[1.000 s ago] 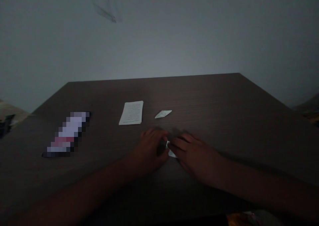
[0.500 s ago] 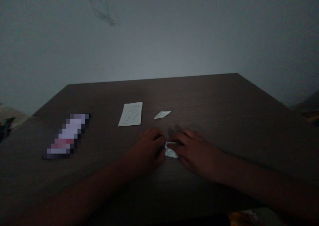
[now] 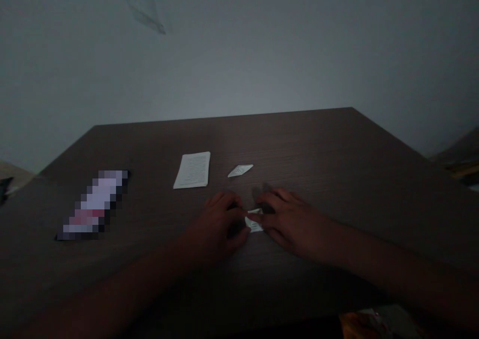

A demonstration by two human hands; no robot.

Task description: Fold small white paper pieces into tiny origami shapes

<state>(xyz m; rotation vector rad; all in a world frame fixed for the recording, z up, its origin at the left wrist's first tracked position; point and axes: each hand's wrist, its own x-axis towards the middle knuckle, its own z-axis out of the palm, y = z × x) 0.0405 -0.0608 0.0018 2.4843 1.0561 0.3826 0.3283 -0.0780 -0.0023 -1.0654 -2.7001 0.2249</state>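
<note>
On the dark wooden table [image 3: 337, 169] both my hands meet over a small folded piece of white paper [image 3: 254, 223]. My left hand [image 3: 219, 224] pinches its left side with curled fingers. From the right, my right hand [image 3: 290, 219] presses and grips the same paper, fingers bent over it. Most of the paper is hidden under my fingers. The room is dim.
A small stack of printed white sheets [image 3: 192, 170] lies beyond my left hand. A small folded diamond-shaped paper [image 3: 240, 170] lies beside it. A pixelated flat object [image 3: 93, 204] rests at the left. A wall rises behind the table's far edge.
My hands stayed together on the small paper, fingers shifting slightly. A little more of the paper's upper edge shows now. The view drifted slightly.
</note>
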